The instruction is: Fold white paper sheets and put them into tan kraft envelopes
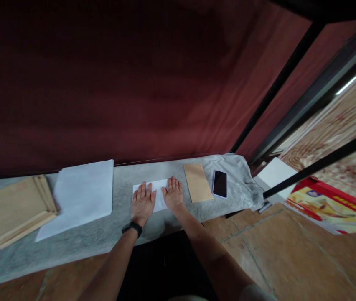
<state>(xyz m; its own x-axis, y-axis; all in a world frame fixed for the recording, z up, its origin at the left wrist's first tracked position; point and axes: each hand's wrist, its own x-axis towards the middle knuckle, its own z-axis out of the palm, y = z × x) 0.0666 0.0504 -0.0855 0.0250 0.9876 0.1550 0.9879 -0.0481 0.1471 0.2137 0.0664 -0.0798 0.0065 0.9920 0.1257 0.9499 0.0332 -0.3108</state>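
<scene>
A small white folded-looking paper (159, 195) lies on the grey covered bench (124, 179), in front of me. My left hand (143, 201) rests flat on its left part, fingers spread, with a dark band on the wrist. On the paper's right part lies my right hand (173, 193), palm down, fingers stretched out. Neither hand grips anything. Just right of my right hand is a flat brown envelope (198, 182). To the left of my left hand, larger white sheets (85, 194) lie in a stack, its left edge beside several brown envelopes (18, 205).
A phone (219, 184) lies right of the single envelope. Behind the bench rises a dark red wall (134, 104). Black metal bars (275, 92) stand at the right. On the tiled floor are a red and yellow box (331, 207) and a white board (276, 175).
</scene>
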